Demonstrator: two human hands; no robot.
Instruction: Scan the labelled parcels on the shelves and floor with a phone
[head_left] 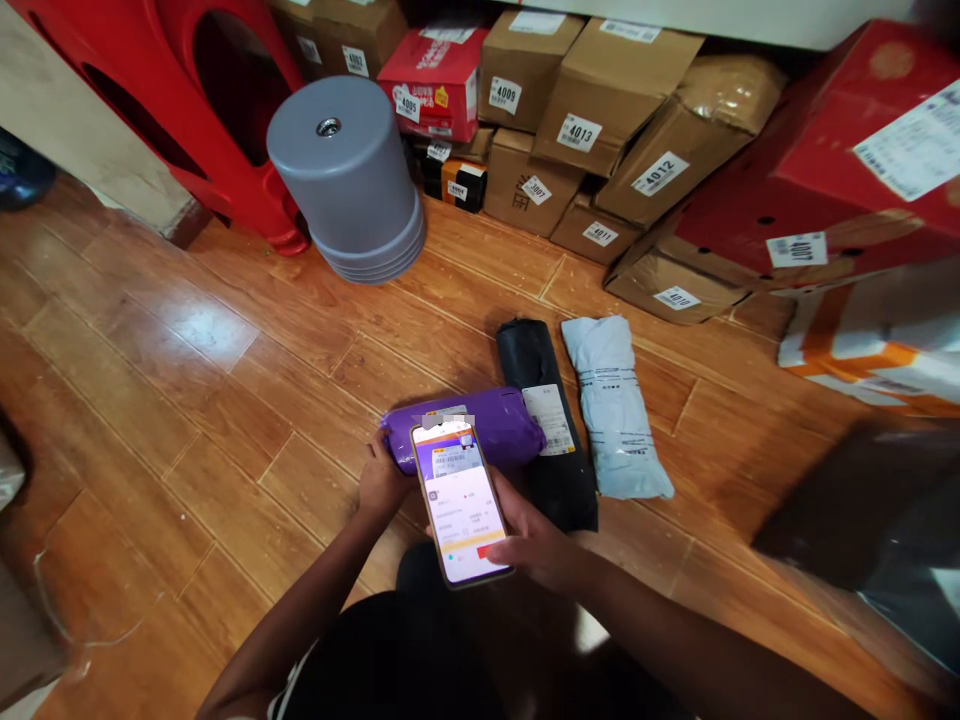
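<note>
A smartphone (463, 510) with its screen lit lies in my right hand (534, 530), the thumb resting on a red button low on the display. The phone's upper part shows a camera picture of a label on purple wrapping. Behind it is a purple parcel (502, 425), partly covered by the phone. My left hand (381, 480) grips the parcel's left end, its fingers wrapped round that edge. The parcel's right end overlaps a black parcel (529, 350) with a white label. Beside that one lies a pale grey parcel (622, 405).
Cardboard boxes (592, 95) with number labels are stacked along the back. A grey round stool (345, 170) stands by a red plastic stool (247, 120) at the upper left. Large red boxes (825, 190) and an orange-and-white package (870, 345) sit at right, on the wooden floor (187, 400).
</note>
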